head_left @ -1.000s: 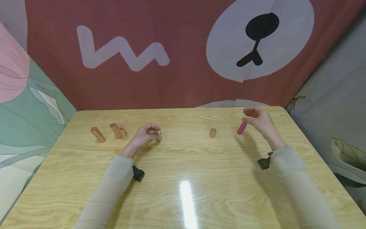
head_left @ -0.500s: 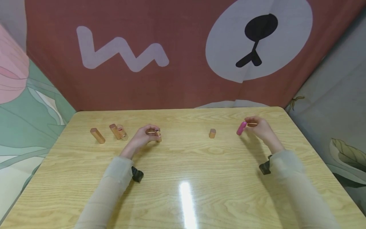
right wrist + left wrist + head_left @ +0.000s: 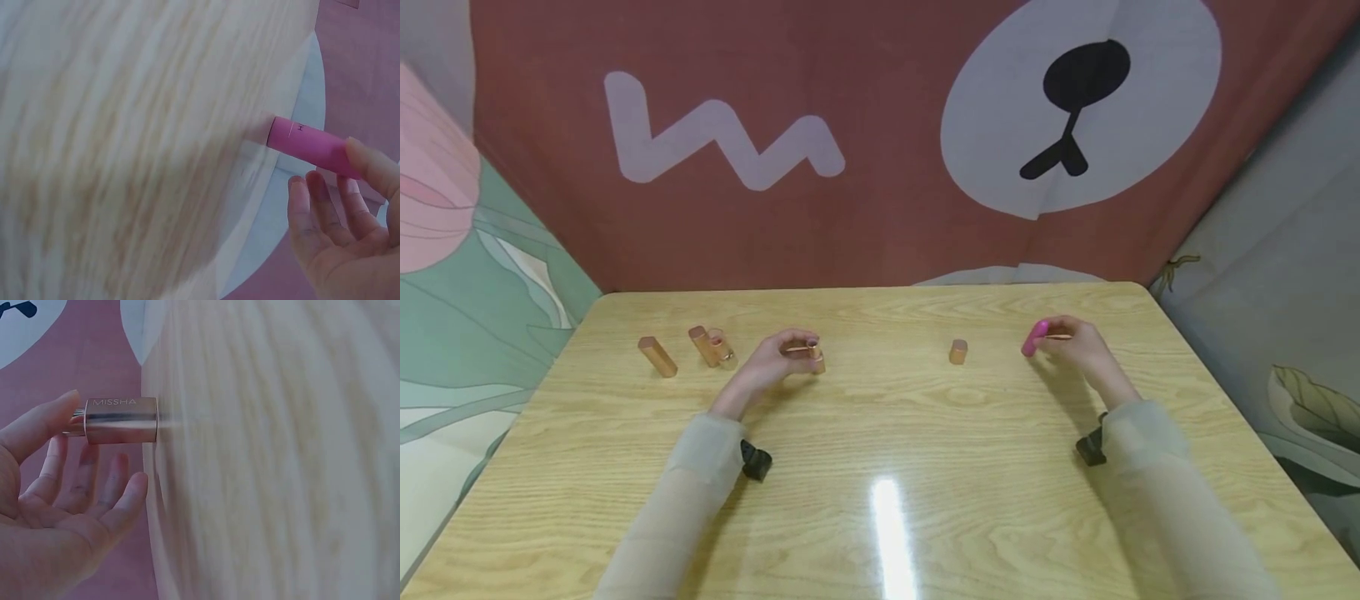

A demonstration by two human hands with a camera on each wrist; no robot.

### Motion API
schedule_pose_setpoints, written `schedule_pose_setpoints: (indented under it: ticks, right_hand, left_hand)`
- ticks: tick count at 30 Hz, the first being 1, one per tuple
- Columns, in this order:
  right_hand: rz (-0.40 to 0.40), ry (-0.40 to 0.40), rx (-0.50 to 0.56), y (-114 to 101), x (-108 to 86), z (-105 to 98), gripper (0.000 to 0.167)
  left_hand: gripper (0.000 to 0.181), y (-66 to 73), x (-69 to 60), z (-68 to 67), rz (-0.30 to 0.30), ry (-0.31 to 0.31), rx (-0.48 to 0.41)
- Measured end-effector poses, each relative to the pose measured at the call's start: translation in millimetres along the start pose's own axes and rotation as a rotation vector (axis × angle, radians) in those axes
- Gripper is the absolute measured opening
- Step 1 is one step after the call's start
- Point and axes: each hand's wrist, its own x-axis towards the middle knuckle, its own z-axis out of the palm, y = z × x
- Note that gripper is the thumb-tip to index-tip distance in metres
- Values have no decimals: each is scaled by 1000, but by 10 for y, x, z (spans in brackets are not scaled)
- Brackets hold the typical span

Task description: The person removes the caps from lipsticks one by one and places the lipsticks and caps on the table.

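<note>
evidently, you are at the holding step: your left hand [image 3: 767, 363] keeps a narrow grip on the gold tube [image 3: 122, 421] at the worktop's [image 3: 880, 425] eleven o'clock, your right hand [image 3: 1081, 348] pinches the pink tube [image 3: 306, 145] near two. both long axes run upright. moving either likely calls for steady, light pressure.
</note>
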Motion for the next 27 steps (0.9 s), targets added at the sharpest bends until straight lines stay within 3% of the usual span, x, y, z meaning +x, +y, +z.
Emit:
schedule_pose_setpoints:
  ticks: [7, 14, 19, 27]
  right_hand:
    - [7, 51, 7, -17, -25, 0, 44]
    - [23, 98, 76, -133, -13, 20, 54]
    - [31, 110, 161, -269, -49, 48, 50]
    - [-21, 172, 328, -503, -80, 138, 29]
  left_hand:
    - [56, 49, -53, -30, 20, -18, 14]
    - [61, 128, -124, -71, -11, 20, 68]
    - [57, 210, -163, -93, 34, 88, 32]
    - [54, 356, -222, -71, 90, 235, -27]
